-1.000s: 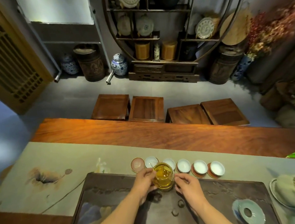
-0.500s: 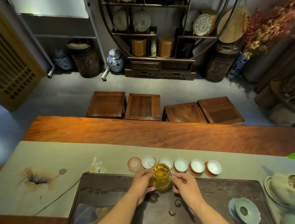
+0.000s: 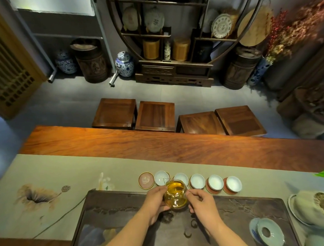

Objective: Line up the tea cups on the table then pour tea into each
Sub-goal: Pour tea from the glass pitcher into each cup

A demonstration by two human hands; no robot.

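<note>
We hold a small clear glass pitcher of amber tea point(image 3: 175, 196) between both hands, above the far edge of the dark carved stone tea tray point(image 3: 113, 208). Our left hand point(image 3: 155, 203) wraps the pitcher's left side, its fingers curled and pressed against the glass, while our right hand point(image 3: 201, 202) pinches the right side near the rim, thumb and forefinger closed on what looks like the thin handle, though we cannot make that part out clearly. The pitcher's spout points away and to the left, toward the row beyond the tray. On the grey-green cloth runner point(image 3: 70, 171) painted with a faded lotus, five small white-lined porcelain tea cups point(image 3: 197, 180) stand in a line just past the tray's far edge, each close beside the next; the two on the right sit on red round coasters point(image 3: 209, 188). At the left end of the row lies a pink round coaster with a gold rim point(image 3: 146, 180), bare, touching or nearly touching the first cup. The pitcher hides part of the second cup from the left. We cannot tell whether any cup has tea in it. At the tray's near right corner sits a pale celadon lid with a round knob hollow point(image 3: 270, 232), and just beyond the tray's right edge a crumpled beige cloth point(image 3: 309, 207) rests in a shallow white dish. The runner lies on a long reddish wooden table point(image 3: 158, 143).
</note>
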